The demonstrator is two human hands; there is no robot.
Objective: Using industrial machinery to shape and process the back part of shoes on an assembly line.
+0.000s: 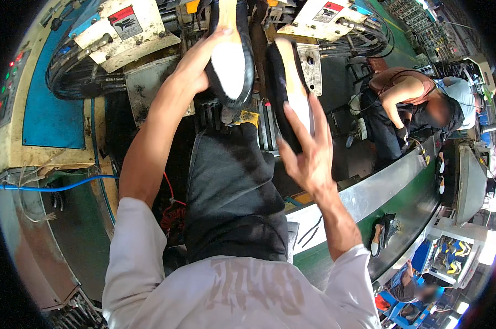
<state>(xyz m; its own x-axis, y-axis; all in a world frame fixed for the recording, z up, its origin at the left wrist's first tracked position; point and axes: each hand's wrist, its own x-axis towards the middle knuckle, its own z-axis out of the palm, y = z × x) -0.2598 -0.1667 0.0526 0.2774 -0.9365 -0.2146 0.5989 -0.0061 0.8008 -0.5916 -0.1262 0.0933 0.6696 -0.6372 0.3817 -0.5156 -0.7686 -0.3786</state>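
Note:
My left hand (pixel 198 63) is wrapped round a black shoe upper (pixel 228 71), its thumb lying across the tan and white bottom. That upper has its rounded black end toward me, above my knees. To the right, a second black upper (pixel 292 82) with the same tan and white bottom lies slightly tilted by the machine. Over its near end my right hand (pixel 311 153) rests with fingers stretched and spread, touching the white part. Part of this upper is hidden beneath those fingers.
Machine heads with metal plates (pixel 124 35) and hoses flank the uppers. A blue-panelled cabinet (pixel 53 98) stands left. On the right runs a green conveyor (pixel 363 219) with a metal edge, carrying shoes (pixel 382 236). A co-worker (pixel 401 109) bends beside it; another person (pixel 407 285) is farther off.

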